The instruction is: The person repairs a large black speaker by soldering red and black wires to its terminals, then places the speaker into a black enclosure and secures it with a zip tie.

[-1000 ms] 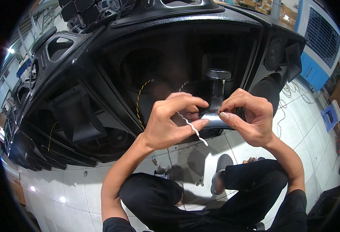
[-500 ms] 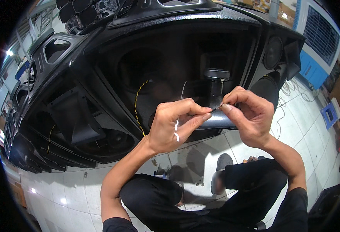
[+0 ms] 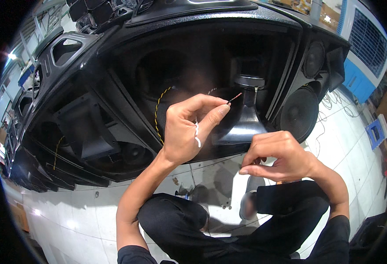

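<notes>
Left fingers: my left hand (image 3: 187,130) has thumb and forefinger pinched shut on a thin wire (image 3: 234,97); its reddish bare end sticks out up and to the right of the fingertips.
White strip: I see a small white piece, maybe a cable tie or sleeve (image 3: 197,134), lying across the left palm under the curled fingers; what it is, I cannot tell.
Right fingers: my right hand (image 3: 281,156) sits lower, to the right, fingers curled in with thumb against forefinger; whether it holds anything I cannot tell.
Wire's place: it is raised in front of the black horn driver (image 3: 245,115) inside the open black speaker cabinet (image 3: 114,66).
Nearby: a yellow braided cable (image 3: 158,110) loops inside the cabinet, left of my hand.
Further out: a round woofer (image 3: 300,113) sits to the right; white tiled floor (image 3: 70,211) below, my knees in dark trousers (image 3: 189,224).
</notes>
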Demonstrator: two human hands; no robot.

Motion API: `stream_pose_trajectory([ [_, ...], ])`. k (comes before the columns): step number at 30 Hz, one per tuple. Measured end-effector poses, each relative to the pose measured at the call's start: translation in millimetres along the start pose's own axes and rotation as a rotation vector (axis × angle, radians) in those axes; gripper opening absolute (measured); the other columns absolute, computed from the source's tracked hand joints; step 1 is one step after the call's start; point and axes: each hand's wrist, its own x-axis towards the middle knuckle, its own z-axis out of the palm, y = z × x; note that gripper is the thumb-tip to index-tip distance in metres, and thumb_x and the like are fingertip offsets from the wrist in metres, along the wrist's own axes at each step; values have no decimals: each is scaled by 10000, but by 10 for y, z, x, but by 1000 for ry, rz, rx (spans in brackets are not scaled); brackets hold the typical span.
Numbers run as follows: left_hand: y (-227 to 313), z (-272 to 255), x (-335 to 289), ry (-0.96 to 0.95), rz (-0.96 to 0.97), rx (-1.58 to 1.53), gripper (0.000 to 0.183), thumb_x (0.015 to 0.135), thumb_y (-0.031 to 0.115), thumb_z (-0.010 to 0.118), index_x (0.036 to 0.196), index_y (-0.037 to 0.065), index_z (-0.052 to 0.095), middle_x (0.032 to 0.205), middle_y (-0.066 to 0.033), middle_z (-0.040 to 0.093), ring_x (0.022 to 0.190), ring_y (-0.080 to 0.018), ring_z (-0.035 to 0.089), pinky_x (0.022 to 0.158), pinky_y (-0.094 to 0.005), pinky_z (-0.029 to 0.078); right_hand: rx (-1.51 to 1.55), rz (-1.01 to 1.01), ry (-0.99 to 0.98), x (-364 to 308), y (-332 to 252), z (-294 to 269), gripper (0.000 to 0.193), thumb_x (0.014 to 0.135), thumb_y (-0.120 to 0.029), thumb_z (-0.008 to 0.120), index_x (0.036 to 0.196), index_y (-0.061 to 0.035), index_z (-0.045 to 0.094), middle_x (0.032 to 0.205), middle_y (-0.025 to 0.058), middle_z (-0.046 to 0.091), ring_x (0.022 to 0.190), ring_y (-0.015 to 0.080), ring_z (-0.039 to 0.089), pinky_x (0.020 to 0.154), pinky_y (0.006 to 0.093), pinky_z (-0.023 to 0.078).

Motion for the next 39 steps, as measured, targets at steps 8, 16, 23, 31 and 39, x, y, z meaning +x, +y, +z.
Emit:
stream_pose_trajectory([
  [8, -28, -18, -9, -77, 43, 127, 148, 920, 117, 749, 1001, -3, 780, 860, -106, 755, 683, -121, 653, 599, -241, 479, -474, -144, 372, 38, -7, -20, 145, 795, -64, 844, 893, -13, 751, 791, 97, 733, 710, 204, 687, 605, 316, 530],
  [16, 18, 24, -8, -247, 133, 216, 138, 889, 110, 772, 986, 13, 787, 850, -118, 743, 662, -155, 617, 584, -290, 466, -761, -248, 564, 59, 154, -51, 253, 771, -59, 861, 1009, -50, 776, 891, 102, 724, 871, 241, 659, 652, 308, 546],
  [23, 19, 60, -6, -292, 156, 253, 160, 837, 73, 803, 992, 35, 793, 845, -80, 746, 706, -128, 592, 603, -275, 436, -735, -250, 473, -31, 136, -124, 200, 744, -1, 833, 931, -30, 766, 854, 96, 719, 803, 229, 630, 665, 323, 496],
  [31, 15, 97, -9, -271, 178, 289, 161, 835, 80, 815, 979, 14, 788, 828, -121, 745, 714, -182, 654, 587, -302, 503, -521, -134, 469, -72, 233, -137, 128, 753, -8, 779, 880, -7, 765, 832, 109, 726, 790, 229, 639, 675, 326, 504],
  [39, -26, 126, 7, -230, 196, 329, 135, 838, 59, 801, 965, 16, 793, 830, -118, 751, 701, -167, 645, 579, -290, 488, -377, -69, 503, -90, 321, -131, 98, 784, -44, 769, 874, -4, 769, 842, 116, 740, 792, 215, 649, 691, 322, 517],
])
